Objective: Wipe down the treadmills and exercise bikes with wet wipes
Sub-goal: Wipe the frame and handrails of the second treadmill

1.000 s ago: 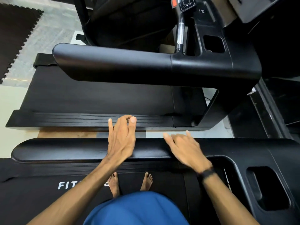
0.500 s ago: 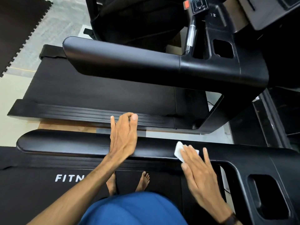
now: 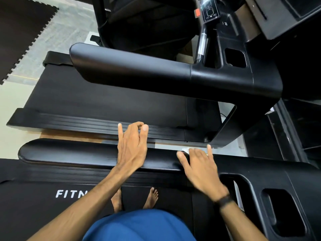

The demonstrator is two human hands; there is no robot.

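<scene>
I stand on a black treadmill and look down over its near handrail (image 3: 73,153), a long rounded black bar. My left hand (image 3: 132,145) rests on the middle of this rail, its fingers reaching over the far edge. My right hand (image 3: 199,164) lies flat on the rail farther right, fingers straight, pressing a white wet wipe (image 3: 186,150) against it. Only a corner of the wipe shows past my fingertips.
A second treadmill stands beyond, with its own black handrail (image 3: 139,66), belt (image 3: 107,100) and side rail (image 3: 86,124). Its console with a red button (image 3: 198,13) sits top right. A cup-holder recess (image 3: 281,209) opens in my treadmill's console. Dark foam floor mat (image 3: 20,35) lies at the far left.
My right hand has slid the wipe across the near rail toward its far edge, so less of the wipe shows now. My left hand has stayed on the rail.
</scene>
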